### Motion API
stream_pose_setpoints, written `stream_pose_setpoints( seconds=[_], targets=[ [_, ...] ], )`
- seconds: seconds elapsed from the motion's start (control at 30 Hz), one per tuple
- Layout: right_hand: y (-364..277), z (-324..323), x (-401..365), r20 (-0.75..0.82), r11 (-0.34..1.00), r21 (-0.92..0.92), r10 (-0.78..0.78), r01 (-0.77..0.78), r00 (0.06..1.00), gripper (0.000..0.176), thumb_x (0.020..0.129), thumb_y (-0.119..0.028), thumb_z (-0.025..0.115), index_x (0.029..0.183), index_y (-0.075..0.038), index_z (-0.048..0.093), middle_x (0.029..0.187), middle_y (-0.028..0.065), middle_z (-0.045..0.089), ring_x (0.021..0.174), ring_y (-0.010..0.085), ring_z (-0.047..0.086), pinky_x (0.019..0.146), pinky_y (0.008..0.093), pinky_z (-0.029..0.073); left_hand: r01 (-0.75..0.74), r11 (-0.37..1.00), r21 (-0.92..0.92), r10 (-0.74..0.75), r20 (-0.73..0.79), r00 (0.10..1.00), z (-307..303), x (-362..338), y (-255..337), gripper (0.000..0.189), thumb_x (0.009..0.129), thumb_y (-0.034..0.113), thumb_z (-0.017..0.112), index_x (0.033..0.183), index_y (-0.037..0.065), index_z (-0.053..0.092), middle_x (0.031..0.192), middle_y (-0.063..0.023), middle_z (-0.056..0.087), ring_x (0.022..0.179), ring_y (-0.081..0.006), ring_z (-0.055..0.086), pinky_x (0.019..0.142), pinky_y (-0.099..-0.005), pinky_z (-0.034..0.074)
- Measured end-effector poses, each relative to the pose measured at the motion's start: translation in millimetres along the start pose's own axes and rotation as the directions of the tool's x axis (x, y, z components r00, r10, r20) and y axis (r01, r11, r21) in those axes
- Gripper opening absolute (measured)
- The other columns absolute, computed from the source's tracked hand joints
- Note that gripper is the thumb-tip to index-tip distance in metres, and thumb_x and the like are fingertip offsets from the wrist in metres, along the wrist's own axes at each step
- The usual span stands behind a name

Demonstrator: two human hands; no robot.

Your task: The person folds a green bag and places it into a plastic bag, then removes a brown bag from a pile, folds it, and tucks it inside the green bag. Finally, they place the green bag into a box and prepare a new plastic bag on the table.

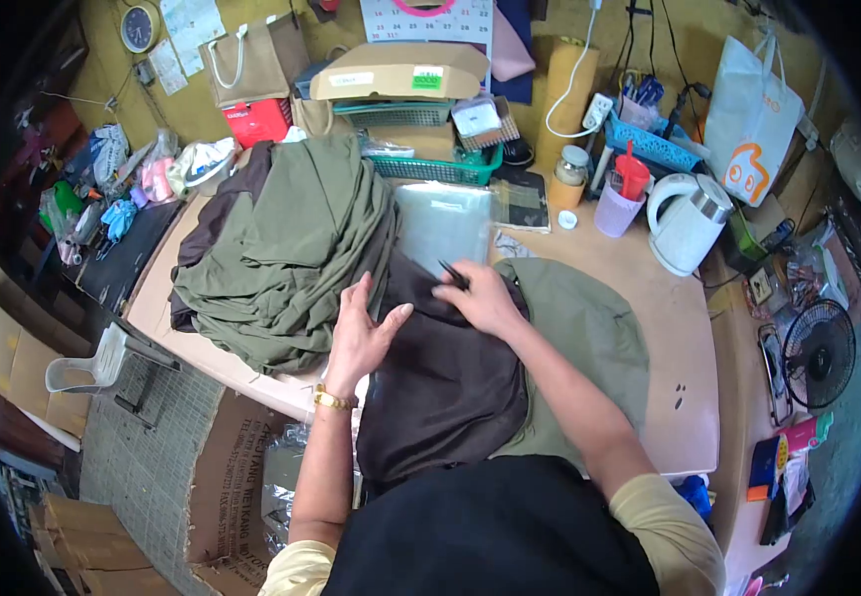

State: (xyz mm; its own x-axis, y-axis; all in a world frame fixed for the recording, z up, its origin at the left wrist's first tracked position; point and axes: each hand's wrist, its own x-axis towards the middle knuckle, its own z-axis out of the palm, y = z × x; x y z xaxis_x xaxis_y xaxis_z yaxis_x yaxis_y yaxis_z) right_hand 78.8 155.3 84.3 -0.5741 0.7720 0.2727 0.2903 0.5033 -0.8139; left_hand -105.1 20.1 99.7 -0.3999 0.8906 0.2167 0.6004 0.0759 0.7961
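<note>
My left hand [363, 336] is open, thumb and fingers apart, above the gap between the green cloth pile and a dark brown cloth piece [440, 397]. A gold-coloured bracelet circles that wrist. My right hand [482, 300] is closed around a small black pointed tool [453, 275], its tips pointing up and left, over the upper edge of the brown cloth. The brown piece lies in front of my body and overlaps an olive green cloth piece [584, 348] on the right. A large heap of olive green cloth [291, 238] rises at the left.
Clear plastic bags [442, 223] lie behind the brown cloth on the table [684, 358]. Green baskets [430, 169] stand at the back. A white kettle [687, 226] and a lilac cup [614, 211] stand back right. A fan [818, 353] is farther right; an open carton [227, 487] sits below left.
</note>
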Motion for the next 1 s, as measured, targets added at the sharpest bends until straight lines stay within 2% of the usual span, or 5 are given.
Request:
stream_pose_setpoints(
  seconds=[0.1,0.17,0.23,0.8,1.0],
  targets=[
    [-38,-18,-41,0.036,0.997,0.054,-0.05,0.048,0.998,0.024,0.082,-0.016,0.078,0.093,0.002,0.066,0.086,0.0106,0.066,0.077,0.0173,0.061,0.071,0.0324,0.047,0.094,0.873,-0.479,0.035,0.253,0.967,-9,5,22,0.08,0.086,0.026,0.08,0.146,-0.007,0.04,0.133,-0.0112,0.058,0.065,-0.0044,0.055,0.059,-0.0216,0.049],
    [-50,-20,-58,-0.074,0.849,0.527,0.011,0.03,0.997,0.018,0.086,-0.012,0.078,0.091,0.001,0.066,0.081,0.0011,0.063,0.073,0.007,0.053,0.067,0.0262,0.044,0.164,0.802,-0.574,0.037,0.322,0.946,-2,3,36,0.041,0.088,0.018,0.078,0.121,-0.001,0.064,0.096,-0.0007,0.067,0.062,-0.0021,0.055,0.052,-0.0189,0.044],
    [-55,-30,-73,-0.064,0.884,0.466,0.077,-0.038,0.995,0.016,0.087,-0.011,0.077,0.091,0.0,0.066,0.079,-0.0021,0.061,0.072,0.0049,0.05,0.065,0.0245,0.043,0.125,0.763,-0.634,0.045,0.245,0.968,8,-8,56,0.016,0.089,0.016,0.077,0.095,0.002,0.074,0.078,0.0046,0.061,0.055,-0.0009,0.053,0.047,-0.0171,0.038],
    [-57,-33,-123,-0.128,0.984,0.176,0.012,0.011,0.992,0.019,0.087,-0.01,0.075,0.084,0.003,0.062,0.074,0.0042,0.056,0.065,0.0096,0.047,0.058,0.0278,0.039,0.185,0.647,-0.739,0.084,0.311,0.947,39,-61,49,0.026,0.091,0.006,0.071,0.117,0.001,0.071,0.098,-0.006,0.068,0.073,-0.0072,0.067,0.064,-0.018,0.056],
    [-48,-35,-124,-0.211,0.98,0.194,-0.004,0.046,0.978,0.015,0.086,-0.009,0.075,0.091,0.002,0.065,0.083,0.0058,0.059,0.073,0.0138,0.056,0.064,0.0291,0.046,0.423,0.136,-0.896,0.057,0.433,0.899,41,-63,47,0.014,0.098,0.007,0.061,0.103,-0.006,0.064,0.116,-0.0225,0.067,0.105,-0.0284,0.07,0.091,-0.0357,0.061]
  ],
)
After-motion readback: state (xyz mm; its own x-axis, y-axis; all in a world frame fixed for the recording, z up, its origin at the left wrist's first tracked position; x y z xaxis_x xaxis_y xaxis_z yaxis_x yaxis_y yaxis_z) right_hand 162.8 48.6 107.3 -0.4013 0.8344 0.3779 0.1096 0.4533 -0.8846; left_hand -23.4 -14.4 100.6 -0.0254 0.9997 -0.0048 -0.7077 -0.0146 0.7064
